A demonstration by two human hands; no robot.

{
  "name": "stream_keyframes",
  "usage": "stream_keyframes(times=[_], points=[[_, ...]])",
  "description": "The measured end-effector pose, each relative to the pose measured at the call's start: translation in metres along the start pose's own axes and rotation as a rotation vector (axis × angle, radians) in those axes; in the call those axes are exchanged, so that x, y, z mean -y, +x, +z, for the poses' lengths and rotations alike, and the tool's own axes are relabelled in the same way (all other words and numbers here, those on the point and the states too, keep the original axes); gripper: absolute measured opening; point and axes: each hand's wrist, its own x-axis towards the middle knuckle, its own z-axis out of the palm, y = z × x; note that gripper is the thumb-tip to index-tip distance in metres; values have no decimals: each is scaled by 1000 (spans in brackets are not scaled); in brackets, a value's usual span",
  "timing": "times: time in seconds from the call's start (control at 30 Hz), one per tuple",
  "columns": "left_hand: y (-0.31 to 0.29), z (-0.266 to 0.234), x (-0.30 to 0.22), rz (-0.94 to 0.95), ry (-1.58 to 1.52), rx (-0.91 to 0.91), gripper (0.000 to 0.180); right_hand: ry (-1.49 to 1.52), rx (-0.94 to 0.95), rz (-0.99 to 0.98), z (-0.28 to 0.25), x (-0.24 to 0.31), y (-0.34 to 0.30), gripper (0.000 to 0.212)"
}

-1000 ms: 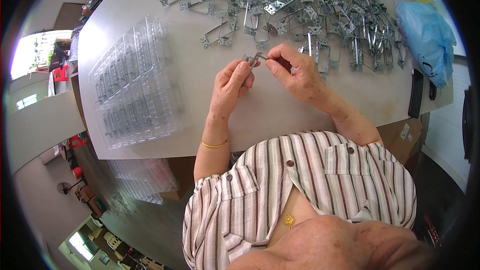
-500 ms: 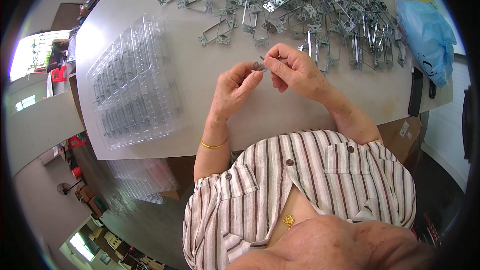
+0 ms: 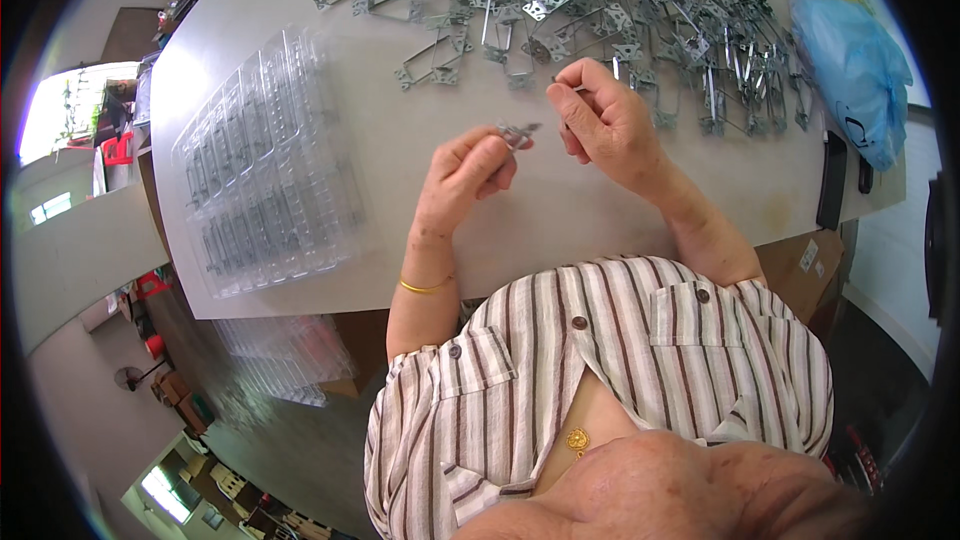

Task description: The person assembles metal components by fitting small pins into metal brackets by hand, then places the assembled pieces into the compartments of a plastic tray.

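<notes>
My left hand (image 3: 463,178) is closed around a small grey metal bracket (image 3: 518,132), whose end sticks out past the thumb and forefinger. Just to its right and a little farther off, my right hand (image 3: 610,125) is raised with thumb and fingertips pinched together. A tiny dark tip shows at those fingertips; what it belongs to I cannot make out. The hands are apart, both above the white table (image 3: 560,205). Beyond them lies a tangled heap of metal brackets (image 3: 620,20) with flat, holed ends and long bars.
Clear plastic trays (image 3: 275,170) with metal parts showing in their slots lie stacked at the left of the table. At the right are a blue plastic bag (image 3: 850,80) and a long black object (image 3: 831,183). More clear trays (image 3: 285,360) sit below the table's left front edge.
My hands have come apart. The right hand has moved away to the right and slightly farther off, while the left keeps the metal bracket.
</notes>
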Motion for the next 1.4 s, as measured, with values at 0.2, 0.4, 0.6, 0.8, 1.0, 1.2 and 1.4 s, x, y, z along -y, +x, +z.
stream_keyframes(times=[0.2, 0.4, 0.6, 0.8, 1.0, 1.2, 1.4], points=[[3, -4, -1, 99, -328, -108, 47, -17, 122, -25, 8, -9, -2, 12], [4, -7, 3, 108, -294, -111, 44, -130, 162, -2, 8, -7, -3, 9], [3, -9, 3, 131, -133, -133, 40, -190, 134, -26, 8, -6, -3, 10], [3, -12, 1, 141, -24, -148, 34, -228, 143, -10, 8, -3, -3, 11], [3, -10, 5, 162, 50, -96, 38, -275, 159, -26, 6, -7, -2, 12], [1, -8, 2, 159, 44, -84, 36, -183, 190, 61, 6, -3, -2, 13], [2, -9, 4, 136, 35, -51, 37, 16, 353, 155, 1, -11, 2, 16]])
